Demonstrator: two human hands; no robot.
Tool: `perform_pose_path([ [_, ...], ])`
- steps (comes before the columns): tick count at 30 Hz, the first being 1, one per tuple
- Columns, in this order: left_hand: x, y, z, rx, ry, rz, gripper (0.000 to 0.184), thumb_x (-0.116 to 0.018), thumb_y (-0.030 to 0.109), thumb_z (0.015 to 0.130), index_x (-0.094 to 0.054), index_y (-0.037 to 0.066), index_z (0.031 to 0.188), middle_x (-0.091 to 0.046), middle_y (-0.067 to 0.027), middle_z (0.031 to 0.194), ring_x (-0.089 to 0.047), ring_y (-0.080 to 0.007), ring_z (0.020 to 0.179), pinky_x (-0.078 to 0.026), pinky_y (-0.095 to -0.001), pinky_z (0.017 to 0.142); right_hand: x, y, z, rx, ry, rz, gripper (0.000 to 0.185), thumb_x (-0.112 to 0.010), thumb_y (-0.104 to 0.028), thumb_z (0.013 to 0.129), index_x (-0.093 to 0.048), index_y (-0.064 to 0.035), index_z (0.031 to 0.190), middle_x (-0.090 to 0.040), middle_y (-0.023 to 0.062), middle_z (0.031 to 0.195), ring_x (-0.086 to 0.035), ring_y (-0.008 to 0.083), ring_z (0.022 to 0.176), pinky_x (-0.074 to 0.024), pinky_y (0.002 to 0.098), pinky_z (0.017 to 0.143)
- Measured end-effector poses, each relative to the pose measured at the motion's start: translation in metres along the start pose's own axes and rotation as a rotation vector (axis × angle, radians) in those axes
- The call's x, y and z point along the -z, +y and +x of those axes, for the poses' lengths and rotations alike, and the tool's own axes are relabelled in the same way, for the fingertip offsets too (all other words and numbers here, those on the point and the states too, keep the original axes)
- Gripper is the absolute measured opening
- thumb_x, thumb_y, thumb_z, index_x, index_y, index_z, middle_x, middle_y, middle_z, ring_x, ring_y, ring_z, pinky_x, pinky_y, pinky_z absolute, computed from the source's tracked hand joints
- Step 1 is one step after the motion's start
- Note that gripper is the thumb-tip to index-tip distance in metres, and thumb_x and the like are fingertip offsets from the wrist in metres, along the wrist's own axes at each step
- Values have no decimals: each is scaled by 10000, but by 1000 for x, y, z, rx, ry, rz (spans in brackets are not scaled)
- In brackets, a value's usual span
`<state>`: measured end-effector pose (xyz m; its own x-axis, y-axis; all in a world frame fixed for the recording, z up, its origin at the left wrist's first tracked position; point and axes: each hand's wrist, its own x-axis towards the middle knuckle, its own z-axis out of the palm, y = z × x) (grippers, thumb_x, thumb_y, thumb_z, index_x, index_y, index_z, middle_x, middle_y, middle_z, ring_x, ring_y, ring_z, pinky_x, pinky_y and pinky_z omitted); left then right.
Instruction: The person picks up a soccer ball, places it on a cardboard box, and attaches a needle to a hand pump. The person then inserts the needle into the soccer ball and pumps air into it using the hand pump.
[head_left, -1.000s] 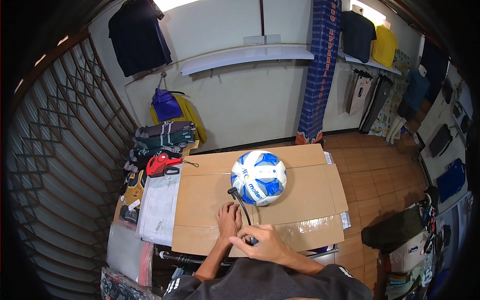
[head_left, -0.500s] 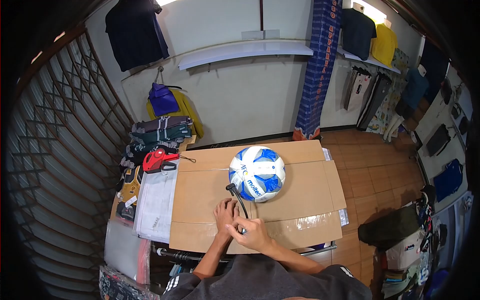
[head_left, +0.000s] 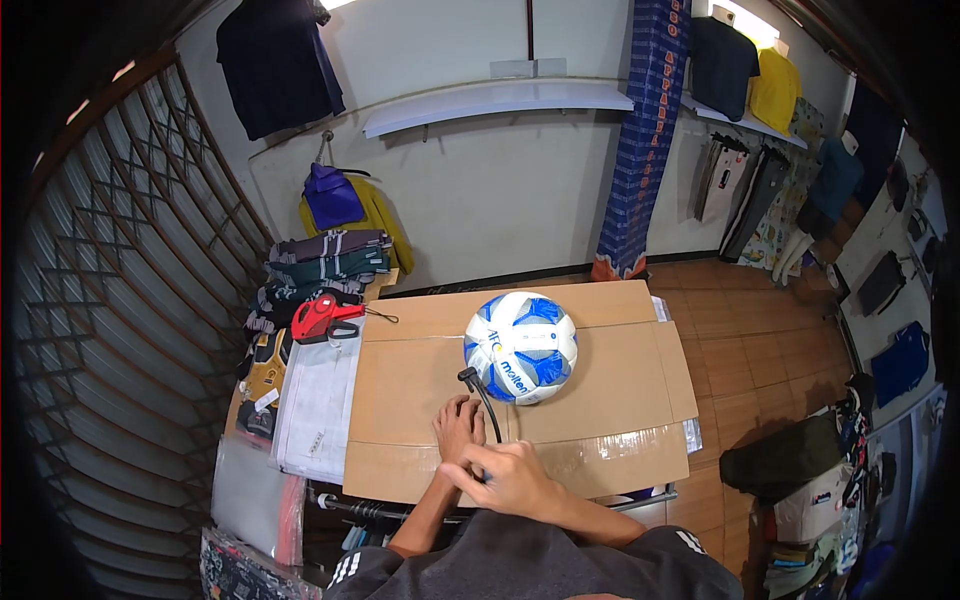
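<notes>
A white, blue and grey football [head_left: 521, 348] rests on a flat sheet of brown cardboard [head_left: 405, 375]. Beside its lower left side is the angled head of a thin black hose [head_left: 485, 396], which curves down toward my right hand [head_left: 512, 476]. The fingers of that hand are curled around the lower end of the hose, and what else lies inside the grip is hidden. My left hand [head_left: 460, 426] lies on the cardboard to the left of the hose, palm down with fingers stretched out. My right thumb is close to my left wrist.
Left of the cardboard are a red handheld label gun [head_left: 325, 318], white sheets [head_left: 318, 400] and a stack of folded clothes [head_left: 325, 262]. A metal rail [head_left: 645, 498] runs below the near edge. A folding lattice gate [head_left: 130, 300] stands at left; a patterned column [head_left: 645, 140] rises behind.
My right hand has shifted and turned slightly, its thumb now farther from the fingers. The left hand and ball stay put; the whole view has moved a little.
</notes>
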<state>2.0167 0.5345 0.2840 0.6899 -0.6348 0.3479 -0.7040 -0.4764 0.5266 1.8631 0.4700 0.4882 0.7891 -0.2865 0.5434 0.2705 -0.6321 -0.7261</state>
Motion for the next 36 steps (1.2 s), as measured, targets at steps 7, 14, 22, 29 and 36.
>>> perform_pose_path([
  [7, -2, -5, -2, -28, 3, -13, 308, -669, 220, 1006, -703, 90, 1283, -609, -150, 1399, -517, -360, 1367, -363, -551, 1144, -42, 40, -12, -77, 35, -56, 301, -834, -268, 949, -700, -65, 772, -684, 130, 606, -697, 331, 535, -536, 426, 504],
  [14, -4, -7, -2, -35, 10, 2, 294, -683, 223, 1004, -693, 91, 1266, -618, -146, 1390, -535, -362, 1352, -381, -546, 1128, -45, 56, -15, -48, 78, -55, 301, -865, -230, 927, -683, -60, 757, -637, 102, 548, -658, 269, 463, -483, 372, 457],
  [22, 5, -2, -1, -13, -19, -32, 311, -666, 217, 1010, -702, 90, 1292, -613, -141, 1388, -517, -352, 1374, -362, -546, 1149, 10, -11, 5, 85, 90, -25, 283, -898, -210, 899, -692, -90, 747, -629, 48, 532, -651, 197, 452, -466, 332, 433],
  [29, 5, 0, -1, -26, 2, -40, 292, -669, 201, 1010, -713, 82, 1272, -616, -146, 1382, -520, -353, 1364, -361, -545, 1148, -27, 16, -2, 24, 86, -72, 310, -880, -222, 915, -665, -88, 735, -639, 63, 543, -666, 233, 468, -490, 358, 447],
  [36, 5, -1, 0, -8, -13, -44, 300, -657, 219, 1013, -714, 81, 1274, -616, -142, 1382, -516, -350, 1370, -356, -545, 1153, -51, 42, -15, -81, 80, -61, 315, -848, -244, 940, -675, -77, 737, -660, 108, 575, -691, 294, 509, -516, 399, 479],
])
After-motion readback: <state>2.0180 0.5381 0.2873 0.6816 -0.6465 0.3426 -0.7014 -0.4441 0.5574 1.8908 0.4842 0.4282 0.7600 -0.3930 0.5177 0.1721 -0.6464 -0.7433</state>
